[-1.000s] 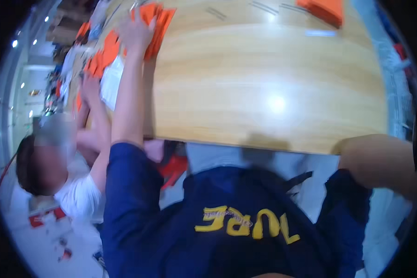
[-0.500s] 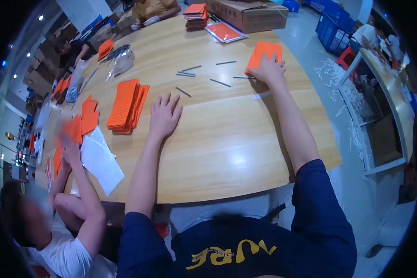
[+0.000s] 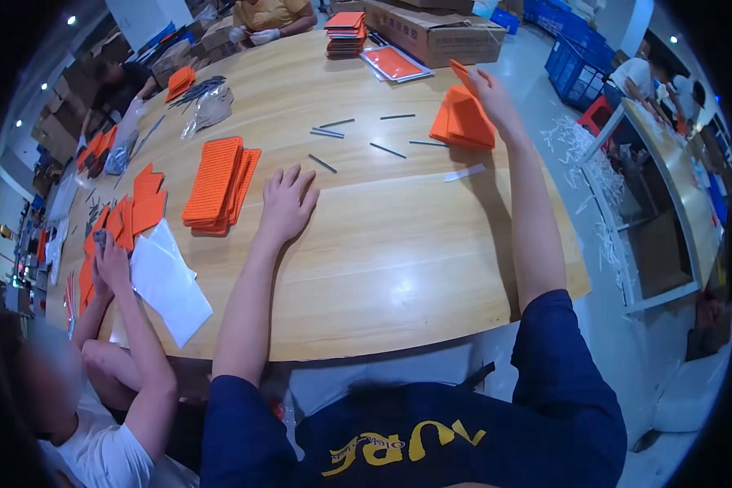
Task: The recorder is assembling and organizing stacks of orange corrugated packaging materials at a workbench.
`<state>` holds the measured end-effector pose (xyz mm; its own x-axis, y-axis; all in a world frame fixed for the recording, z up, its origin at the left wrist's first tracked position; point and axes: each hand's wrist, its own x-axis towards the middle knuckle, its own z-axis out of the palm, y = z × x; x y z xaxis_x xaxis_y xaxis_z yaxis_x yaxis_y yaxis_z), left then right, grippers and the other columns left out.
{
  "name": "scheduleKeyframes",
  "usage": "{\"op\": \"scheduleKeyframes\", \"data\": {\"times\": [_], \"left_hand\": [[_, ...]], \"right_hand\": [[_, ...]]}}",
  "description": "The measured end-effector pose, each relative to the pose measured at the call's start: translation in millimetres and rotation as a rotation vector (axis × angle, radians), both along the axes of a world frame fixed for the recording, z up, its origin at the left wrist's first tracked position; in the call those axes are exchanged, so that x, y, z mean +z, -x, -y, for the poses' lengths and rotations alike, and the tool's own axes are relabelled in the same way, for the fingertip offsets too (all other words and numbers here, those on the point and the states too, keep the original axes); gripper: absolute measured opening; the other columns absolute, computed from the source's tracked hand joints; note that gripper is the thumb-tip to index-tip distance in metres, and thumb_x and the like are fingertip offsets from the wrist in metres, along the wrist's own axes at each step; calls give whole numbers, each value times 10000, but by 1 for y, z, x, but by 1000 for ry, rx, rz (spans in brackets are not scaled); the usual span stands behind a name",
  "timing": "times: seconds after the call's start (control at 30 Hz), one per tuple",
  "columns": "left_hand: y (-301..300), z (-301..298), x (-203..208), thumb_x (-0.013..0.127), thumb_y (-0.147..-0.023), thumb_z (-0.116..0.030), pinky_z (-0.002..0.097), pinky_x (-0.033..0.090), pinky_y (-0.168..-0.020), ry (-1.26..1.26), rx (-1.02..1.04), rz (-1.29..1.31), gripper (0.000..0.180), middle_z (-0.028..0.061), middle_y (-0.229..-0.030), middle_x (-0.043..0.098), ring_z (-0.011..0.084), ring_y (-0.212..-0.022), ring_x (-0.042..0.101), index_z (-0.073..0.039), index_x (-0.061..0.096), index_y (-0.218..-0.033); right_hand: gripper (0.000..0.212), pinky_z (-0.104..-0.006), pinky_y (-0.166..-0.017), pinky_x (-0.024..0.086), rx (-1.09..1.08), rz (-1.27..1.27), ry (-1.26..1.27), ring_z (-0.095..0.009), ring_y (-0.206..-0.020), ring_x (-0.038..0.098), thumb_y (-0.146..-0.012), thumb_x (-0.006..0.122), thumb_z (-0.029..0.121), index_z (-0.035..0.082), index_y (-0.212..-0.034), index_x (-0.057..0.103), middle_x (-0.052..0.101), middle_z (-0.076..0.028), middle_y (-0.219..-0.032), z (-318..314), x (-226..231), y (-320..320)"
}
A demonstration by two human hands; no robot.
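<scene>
My left hand [image 3: 288, 203] lies flat on the wooden table [image 3: 366, 268], fingers stretched out, holding nothing. Just left of it stands a stack of orange ridged rectangular pieces [image 3: 213, 183]. At the right side of the table my right hand [image 3: 494, 99] is raised, closed on an orange flat piece [image 3: 461, 73] held tilted by its edge. Below that hand rests a small fanned pile of orange flat pieces [image 3: 462, 124]. Several thin dark grey sticks [image 3: 388, 150] lie scattered between my hands. A small white strip [image 3: 464, 172] lies near the pile.
At the left, a co-worker's hands [image 3: 110, 262] work among orange pieces [image 3: 122, 221] beside white sheets [image 3: 171, 285]. Farther back are a plastic bag [image 3: 210, 112], an orange stack [image 3: 345, 34] and a cardboard box [image 3: 435, 34]. Another person in yellow [image 3: 274, 18] sits across.
My right hand has lifted from the orange pile and moved slightly right, with an orange piece in its fingers. The pile is now fanned and lower. My left hand stays in place.
</scene>
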<state>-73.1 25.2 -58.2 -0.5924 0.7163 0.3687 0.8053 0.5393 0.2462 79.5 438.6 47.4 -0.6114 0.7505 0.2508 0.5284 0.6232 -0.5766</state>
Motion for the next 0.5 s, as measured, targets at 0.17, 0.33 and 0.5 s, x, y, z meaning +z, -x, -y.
{"op": "scheduleKeyframes", "data": {"times": [0.17,0.33,0.5], "left_hand": [[3,1,-2,544,-991,-400,504,312,-1144,17,-6,0,465,154,-1501,515,423,-1363,417,-125,617,-1359],[9,3,-5,543,-992,-399,492,321,-1141,1,-63,-46,460,150,-1482,531,421,-1356,430,-124,621,-1352],[8,5,-1,548,-991,-389,482,337,-1136,-20,-57,-29,448,143,-1459,549,410,-1351,441,-124,626,-1344]], "right_hand": [[679,-536,-1027,434,22,-220,15,-444,-1231,523,-930,546,526,101,-1457,505,489,-177,-1455,24,14,-9],[630,-549,-1024,429,-108,292,-195,-474,-1203,523,-924,559,435,103,-1456,498,471,-165,-1461,33,0,-5],[569,-574,-1021,419,-102,277,-64,-505,-1192,510,-911,549,375,99,-1409,534,461,-168,-1472,16,-19,0]]}}
